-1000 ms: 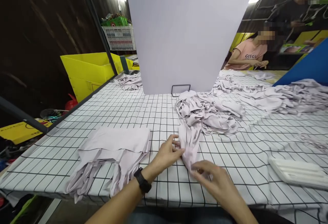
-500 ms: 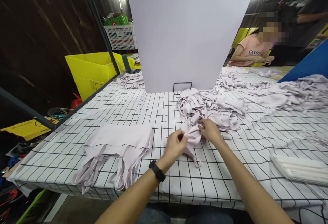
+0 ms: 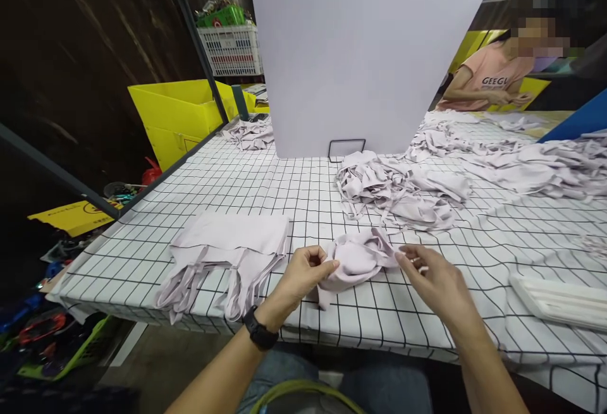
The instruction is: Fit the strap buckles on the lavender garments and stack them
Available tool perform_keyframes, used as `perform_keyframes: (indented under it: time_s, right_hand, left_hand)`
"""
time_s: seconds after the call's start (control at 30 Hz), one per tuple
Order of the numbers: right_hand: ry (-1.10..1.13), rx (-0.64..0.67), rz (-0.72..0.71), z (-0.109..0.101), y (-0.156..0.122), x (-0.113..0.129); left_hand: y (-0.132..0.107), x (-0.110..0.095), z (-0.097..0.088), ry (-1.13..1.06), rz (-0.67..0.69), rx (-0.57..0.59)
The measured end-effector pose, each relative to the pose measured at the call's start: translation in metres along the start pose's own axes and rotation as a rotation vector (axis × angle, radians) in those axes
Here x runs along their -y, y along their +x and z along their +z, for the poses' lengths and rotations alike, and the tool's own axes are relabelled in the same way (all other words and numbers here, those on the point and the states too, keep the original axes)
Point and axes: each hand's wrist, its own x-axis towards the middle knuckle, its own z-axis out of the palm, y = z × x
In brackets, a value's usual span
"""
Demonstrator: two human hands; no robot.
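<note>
A crumpled pale lilac garment lies on the black-gridded white tablecloth near the front edge. My left hand, with a black watch on the wrist, pinches the garment's left edge. Fingers of my right hand close on its right edge. To the left rests a neat stack of flattened lilac garments, straps hanging toward the table's edge. Behind the held piece sits a loose heap of the same garments.
A tall white board stands upright at the back middle. More lilac fabric spreads across the right. A white tray lies at the right. Yellow bins stand left of the table. A person in a pink shirt works far right.
Both hands pulled one garment out of the loose heap and drew it toward the front edge; it now lies bunched between them. The view has shifted slightly left and down.
</note>
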Motion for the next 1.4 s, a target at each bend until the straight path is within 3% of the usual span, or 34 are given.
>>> perform_keyframes:
  time_s: [0.07, 0.2, 0.27, 0.37, 0.43, 0.47, 0.53, 0.6, 0.67, 0.77, 0.83, 1.0, 1.1, 1.17, 1.27, 1.33, 1.4]
  right_hand:
    - [-0.044, -0.046, -0.029, 0.013, 0.013, 0.002]
    - [-0.072, 0.051, -0.117, 0.036, 0.047, 0.007]
    - [-0.062, 0.076, -0.163, 0.040, 0.055, 0.008]
    - [-0.077, -0.015, -0.203, 0.036, 0.046, 0.008]
    - [-0.100, -0.085, -0.205, 0.029, 0.030, 0.006]
    - [-0.102, -0.068, -0.212, 0.024, 0.019, 0.004]
    - [-0.058, 0.103, -0.246, 0.013, -0.001, -0.001]
    - [0.037, 0.313, -0.256, 0.002, -0.018, -0.006]
    - [0.115, 0.366, -0.222, -0.006, -0.025, -0.008]
    - [0.094, 0.245, -0.213, -0.003, -0.019, -0.004]
    - [0.021, 0.185, -0.288, 0.007, -0.008, 0.007]
    - [-0.059, 0.175, -0.487, 0.038, 0.021, 0.038]
    - [-0.059, 0.080, -0.431, 0.044, 0.027, 0.048]
    - [-0.068, -0.082, -0.336, 0.039, 0.027, 0.050]
    - [-0.092, -0.431, -0.215, 0.020, 0.025, 0.052]
    - [-0.098, -0.606, -0.225, 0.003, 0.023, 0.053]
    - [-0.095, -0.676, -0.293, -0.014, 0.019, 0.050]
  left_hand:
    - [0.002, 0.000, 0.001, 0.172, 0.064, -0.042]
    - [0.008, -0.004, 0.002, 0.506, 0.239, -0.107]
    - [0.009, -0.007, -0.001, 0.695, 0.387, -0.195]
    - [0.005, -0.009, -0.007, 0.936, 0.678, -0.382]
    - [0.000, -0.007, -0.009, 1.009, 0.885, -0.432]
    - [-0.005, -0.004, -0.009, 1.028, 0.969, -0.427]
    - [-0.015, 0.004, -0.009, 1.060, 1.065, -0.371]
    - [-0.027, 0.014, -0.009, 1.091, 1.061, -0.281]
    - [-0.037, 0.024, -0.008, 1.091, 1.015, -0.206]
    - [-0.044, 0.031, -0.009, 1.052, 0.983, -0.185]
    - [-0.043, 0.029, -0.009, 1.026, 1.008, -0.189]
    - [-0.035, 0.013, -0.011, 0.950, 1.106, -0.195]
    - [-0.034, 0.007, -0.011, 0.902, 1.130, -0.219]
    - [-0.031, 0.005, -0.011, 0.916, 1.115, -0.224]
    - [-0.024, -0.002, -0.014, 0.985, 1.057, -0.286]
    - [-0.017, -0.009, -0.017, 0.991, 1.051, -0.372]
    - [-0.013, -0.017, -0.021, 0.976, 1.085, -0.442]
